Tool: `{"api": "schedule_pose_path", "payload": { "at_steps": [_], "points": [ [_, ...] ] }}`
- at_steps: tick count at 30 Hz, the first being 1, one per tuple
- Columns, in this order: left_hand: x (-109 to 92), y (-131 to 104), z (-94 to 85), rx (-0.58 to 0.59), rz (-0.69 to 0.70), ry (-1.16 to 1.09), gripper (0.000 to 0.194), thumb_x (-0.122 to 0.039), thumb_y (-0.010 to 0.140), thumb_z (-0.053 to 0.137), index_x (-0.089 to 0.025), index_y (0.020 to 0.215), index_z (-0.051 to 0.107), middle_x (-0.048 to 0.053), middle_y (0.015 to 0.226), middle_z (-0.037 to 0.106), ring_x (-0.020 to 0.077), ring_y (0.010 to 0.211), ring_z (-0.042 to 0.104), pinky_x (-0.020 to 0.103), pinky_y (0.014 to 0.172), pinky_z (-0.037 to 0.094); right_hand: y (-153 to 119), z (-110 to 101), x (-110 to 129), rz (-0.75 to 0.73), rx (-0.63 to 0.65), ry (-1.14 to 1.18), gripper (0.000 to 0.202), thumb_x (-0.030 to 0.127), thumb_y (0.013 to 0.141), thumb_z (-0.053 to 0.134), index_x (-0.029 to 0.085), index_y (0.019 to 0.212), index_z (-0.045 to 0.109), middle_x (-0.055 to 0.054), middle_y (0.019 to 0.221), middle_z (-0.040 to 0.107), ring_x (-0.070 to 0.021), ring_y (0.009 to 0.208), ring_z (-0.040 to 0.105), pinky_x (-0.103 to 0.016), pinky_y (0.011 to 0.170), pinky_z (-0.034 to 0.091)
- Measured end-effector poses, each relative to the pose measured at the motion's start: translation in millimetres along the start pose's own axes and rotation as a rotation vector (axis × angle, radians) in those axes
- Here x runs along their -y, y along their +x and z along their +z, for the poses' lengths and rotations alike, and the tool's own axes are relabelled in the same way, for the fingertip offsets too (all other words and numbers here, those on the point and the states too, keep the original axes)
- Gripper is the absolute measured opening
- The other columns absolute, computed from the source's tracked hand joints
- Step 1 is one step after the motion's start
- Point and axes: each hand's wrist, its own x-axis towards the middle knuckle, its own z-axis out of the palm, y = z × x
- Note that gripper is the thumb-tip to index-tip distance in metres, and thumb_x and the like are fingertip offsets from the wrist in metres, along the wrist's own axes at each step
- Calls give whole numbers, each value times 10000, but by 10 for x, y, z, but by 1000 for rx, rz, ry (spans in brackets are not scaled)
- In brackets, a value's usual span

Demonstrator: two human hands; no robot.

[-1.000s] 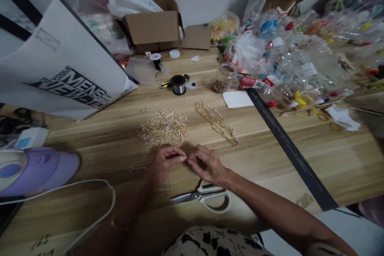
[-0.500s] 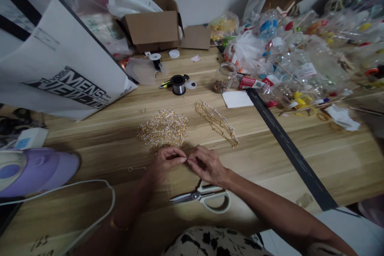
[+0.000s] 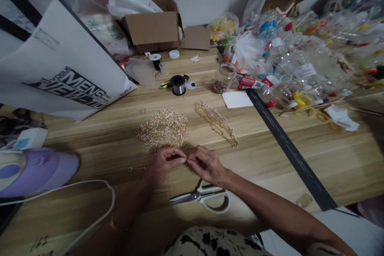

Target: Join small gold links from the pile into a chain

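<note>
My left hand (image 3: 168, 161) and my right hand (image 3: 207, 165) meet fingertip to fingertip over the wooden table, both pinched. Whatever sits between the fingertips is too small to make out. Just beyond my left hand lies a heap of gold and silver beaded pieces (image 3: 163, 128). Several thin gold and silver chains (image 3: 217, 124) are laid out beyond my right hand. White-handled scissors (image 3: 196, 196) rest nearer to me, below my hands, their blades pointing left. A small ringed piece (image 3: 130, 169) lies left of my left hand.
Wire spools (image 3: 179, 85), a jar of beads (image 3: 224, 78) and a cardboard box (image 3: 153, 28) stand farther back. Plastic bottles and bags (image 3: 300, 64) crowd the right. A black strip (image 3: 288, 144) crosses the table. At left are a printed bag (image 3: 69, 60), a purple appliance (image 3: 45, 170) and its cord.
</note>
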Motion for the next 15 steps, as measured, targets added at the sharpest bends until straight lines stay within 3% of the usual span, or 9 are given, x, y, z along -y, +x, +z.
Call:
{"api": "schedule_pose_path", "payload": {
  "at_steps": [15],
  "points": [
    [60, 1, -11, -34, -33, 49, 132, -277, 681, 695, -148, 691, 719, 24, 656, 687, 131, 620, 581, 204, 586, 445, 11, -10, 14, 9, 1, -14, 74, 165, 899, 506, 174, 846, 556, -28, 721, 557, -126, 631, 516, -233, 584, 425]
  ]
}}
